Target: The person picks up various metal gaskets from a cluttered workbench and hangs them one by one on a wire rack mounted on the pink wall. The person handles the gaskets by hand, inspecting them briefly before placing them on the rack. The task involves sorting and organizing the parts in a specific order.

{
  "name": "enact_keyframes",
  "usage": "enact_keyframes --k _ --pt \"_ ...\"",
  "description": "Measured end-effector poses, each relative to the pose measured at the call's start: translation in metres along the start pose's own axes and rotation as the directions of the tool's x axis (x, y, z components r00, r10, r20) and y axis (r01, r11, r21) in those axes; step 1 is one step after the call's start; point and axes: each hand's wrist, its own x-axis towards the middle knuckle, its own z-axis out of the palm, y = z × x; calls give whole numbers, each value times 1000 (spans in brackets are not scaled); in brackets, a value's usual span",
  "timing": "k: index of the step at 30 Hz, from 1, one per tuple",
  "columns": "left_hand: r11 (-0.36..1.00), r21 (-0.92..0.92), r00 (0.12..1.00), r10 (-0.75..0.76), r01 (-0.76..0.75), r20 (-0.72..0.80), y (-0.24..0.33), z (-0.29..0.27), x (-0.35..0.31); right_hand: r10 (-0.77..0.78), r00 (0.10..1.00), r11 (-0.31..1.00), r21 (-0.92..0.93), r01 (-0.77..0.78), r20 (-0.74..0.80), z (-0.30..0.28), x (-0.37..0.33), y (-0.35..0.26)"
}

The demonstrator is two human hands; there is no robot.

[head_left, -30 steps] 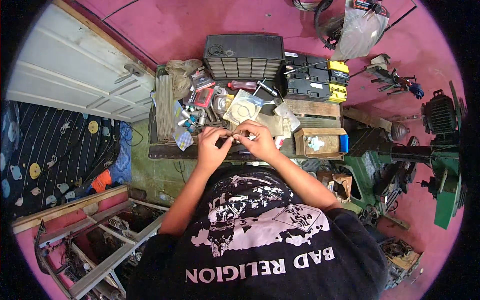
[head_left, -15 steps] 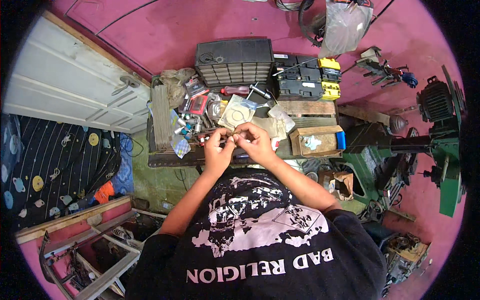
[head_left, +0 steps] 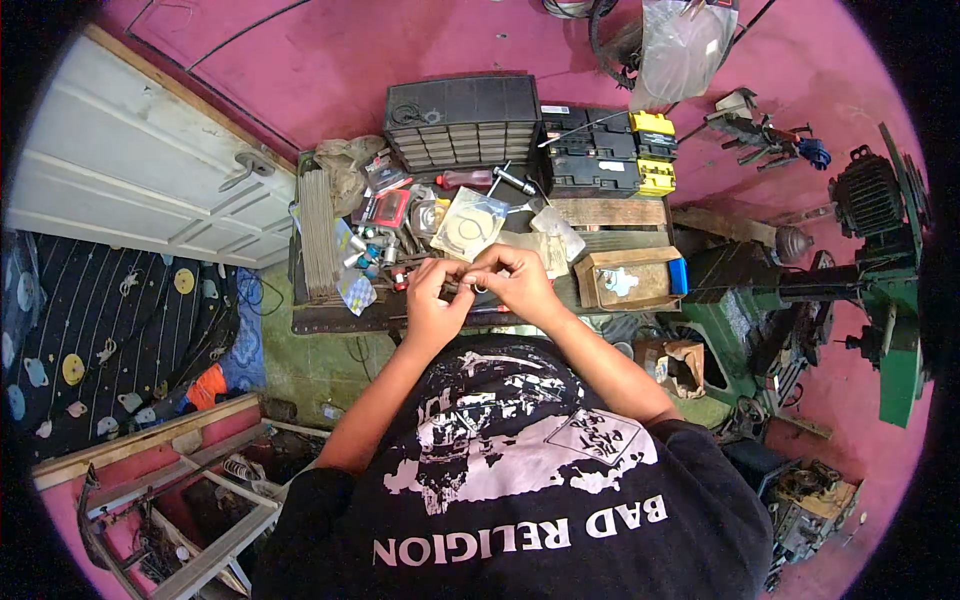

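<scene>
Over the front part of the workbench (head_left: 325, 322), both hands meet with fingers closed. The fingertips of my left hand (head_left: 438, 300) press together against those of my right hand (head_left: 520, 285). A tiny pale, ring-like piece seems to show between them, too small to name. Just beyond the fingers lies a clear packet (head_left: 470, 224) with round rings inside. Beside it are a brownish paper (head_left: 541, 250) and a small translucent bag (head_left: 559, 232). Several metal sockets and blue-tipped pieces (head_left: 368, 258) lie left of my left hand.
A black drawer cabinet (head_left: 462, 120) and several batteries (head_left: 595, 172) stand along the back. An open cardboard box (head_left: 630, 281) sits right of my hands. A red-handled screwdriver (head_left: 465, 179) lies behind the packet. A green drill press (head_left: 898, 350) stands at the right.
Both hands stay together at nearly the same place, with the fingers shifted slightly. A small ring-like glint now shows between the fingertips. The whole view has moved a little.
</scene>
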Motion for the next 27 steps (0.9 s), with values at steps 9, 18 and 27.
enact_keyframes --k 9,18,27 --pt "980 134 989 147 -149 24 9 -14 8 -242 970 951 -194 242 22 -4 0 -15" --pt "845 -469 966 -231 258 116 -4 -2 -2 -86 996 970 225 89 -22 7 -3 5" --pt "528 -750 900 -383 397 206 -4 7 0 127 989 769 638 -47 -79 19 -6 21"
